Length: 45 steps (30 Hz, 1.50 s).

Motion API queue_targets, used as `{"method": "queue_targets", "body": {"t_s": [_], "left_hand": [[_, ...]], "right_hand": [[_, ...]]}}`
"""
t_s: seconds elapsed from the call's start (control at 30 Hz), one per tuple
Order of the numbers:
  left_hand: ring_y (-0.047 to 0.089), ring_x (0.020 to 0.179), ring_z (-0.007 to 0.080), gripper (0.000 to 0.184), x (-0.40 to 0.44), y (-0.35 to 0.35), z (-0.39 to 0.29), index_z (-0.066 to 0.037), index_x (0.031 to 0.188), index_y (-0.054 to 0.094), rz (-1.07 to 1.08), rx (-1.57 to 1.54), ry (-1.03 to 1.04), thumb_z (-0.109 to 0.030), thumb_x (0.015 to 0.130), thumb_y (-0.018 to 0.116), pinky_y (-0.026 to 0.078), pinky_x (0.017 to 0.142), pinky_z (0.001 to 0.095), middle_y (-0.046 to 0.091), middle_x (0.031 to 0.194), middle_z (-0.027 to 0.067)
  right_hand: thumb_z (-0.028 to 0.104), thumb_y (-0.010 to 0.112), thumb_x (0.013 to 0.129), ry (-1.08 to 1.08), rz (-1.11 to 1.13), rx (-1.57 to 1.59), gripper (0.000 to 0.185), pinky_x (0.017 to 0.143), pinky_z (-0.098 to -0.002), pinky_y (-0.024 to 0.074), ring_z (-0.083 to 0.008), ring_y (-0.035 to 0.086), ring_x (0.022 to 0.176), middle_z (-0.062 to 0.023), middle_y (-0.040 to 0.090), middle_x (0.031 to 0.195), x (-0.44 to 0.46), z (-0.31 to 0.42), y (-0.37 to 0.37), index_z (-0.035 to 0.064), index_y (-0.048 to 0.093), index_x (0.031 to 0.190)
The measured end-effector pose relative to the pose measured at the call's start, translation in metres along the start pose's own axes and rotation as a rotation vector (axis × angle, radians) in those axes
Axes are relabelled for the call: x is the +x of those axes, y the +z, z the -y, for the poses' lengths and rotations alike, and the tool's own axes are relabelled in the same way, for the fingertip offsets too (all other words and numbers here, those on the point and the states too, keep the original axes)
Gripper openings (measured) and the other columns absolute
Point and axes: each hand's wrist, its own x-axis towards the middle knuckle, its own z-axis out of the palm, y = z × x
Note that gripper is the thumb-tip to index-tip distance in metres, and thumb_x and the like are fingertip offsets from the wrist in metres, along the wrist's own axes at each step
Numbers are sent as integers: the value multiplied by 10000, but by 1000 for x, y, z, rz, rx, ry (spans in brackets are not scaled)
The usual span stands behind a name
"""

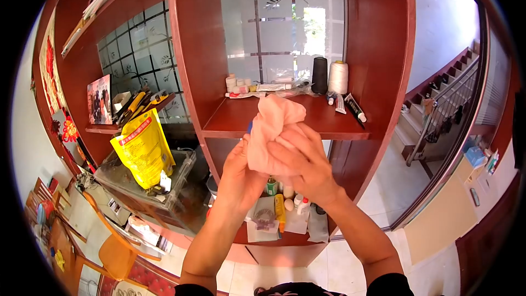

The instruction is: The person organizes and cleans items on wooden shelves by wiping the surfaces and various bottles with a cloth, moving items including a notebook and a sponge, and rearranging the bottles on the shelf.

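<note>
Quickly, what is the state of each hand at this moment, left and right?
Left hand: holding the pink cloth, partly hidden behind it.
Right hand: holding the same cloth, fingers curved over it.

Spools (338, 78) and tubes (355, 108) on shelf (233, 118)

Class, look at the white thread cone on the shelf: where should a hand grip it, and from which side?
Probably around the middle of the white thread cone, from the open front: it stands upright, the black cone crowds its left, and small tubes lie before its foot, so come in above them.
</note>
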Motion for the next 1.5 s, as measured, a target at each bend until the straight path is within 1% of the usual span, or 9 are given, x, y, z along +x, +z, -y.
{"method": "queue_targets", "body": {"t_s": [0.17,0.23,0.4,0.63,0.73,0.8,0.93,1.17,1.5], "left_hand": [[497,1281,268,377,-3,-14,-14,-17,1262,528,76,-65,54,-267,986,588,413,1066,362,518,1365,146],[503,1277,269,279,-6,-19,5,-20,1188,561,25,399,208,-182,968,614,401,1064,352,514,1374,151],[545,1233,293,165,-12,13,34,-1,927,633,73,1246,759,41,791,716,468,968,358,542,1350,182],[606,1132,308,224,5,-2,12,-1,984,621,-77,1377,766,26,789,728,486,936,360,548,1336,210],[612,1120,313,242,19,-4,1,-9,984,618,46,1473,708,21,777,739,490,925,359,565,1303,207],[629,999,307,225,39,-3,1,-16,979,608,39,1483,667,4,788,725,499,843,353,603,1174,174],[612,836,290,160,87,-8,0,-16,965,590,160,1493,393,-27,830,675,482,735,363,615,1007,150],[593,929,342,154,145,5,24,-22,924,596,614,1657,124,-86,819,690,466,820,408,632,891,165],[633,901,356,187,166,49,77,-11,889,658,739,1659,38,-147,787,735,486,798,436,660,904,191]], "right_hand": [[-64,630,794,628,-211,345,422,990,-340,445,-227,551,1174,-132,564,1286,-22,11,-15,-32,603,1214],[-29,541,900,927,-347,588,367,939,-317,470,-180,547,1177,-116,574,1257,-7,25,-15,-24,563,1267],[186,499,1024,1061,-339,930,368,878,-237,461,-74,556,1019,-31,605,1167,-22,42,12,-2,483,1340],[117,597,972,1244,-5,818,319,904,-249,471,-104,576,1088,-45,630,1175,-34,52,-25,-22,563,1257],[19,598,926,914,-230,521,307,938,-286,469,-160,581,1135,-97,619,1226,-33,40,-39,-25,586,1230],[-38,603,853,493,-81,-254,366,959,-358,461,-270,581,1148,-160,587,1265,-13,14,-62,-25,592,1218],[-92,571,731,448,288,-555,444,977,-442,417,-382,501,1150,-165,573,1232,-15,-16,-70,14,616,1159],[-99,600,644,375,235,-330,503,981,-449,435,-379,506,1164,-128,592,1205,-38,20,-94,54,647,1120],[-20,747,594,255,186,-407,519,922,-433,479,-370,544,1129,-111,598,1207,-68,32,-114,59,688,1104]]}}
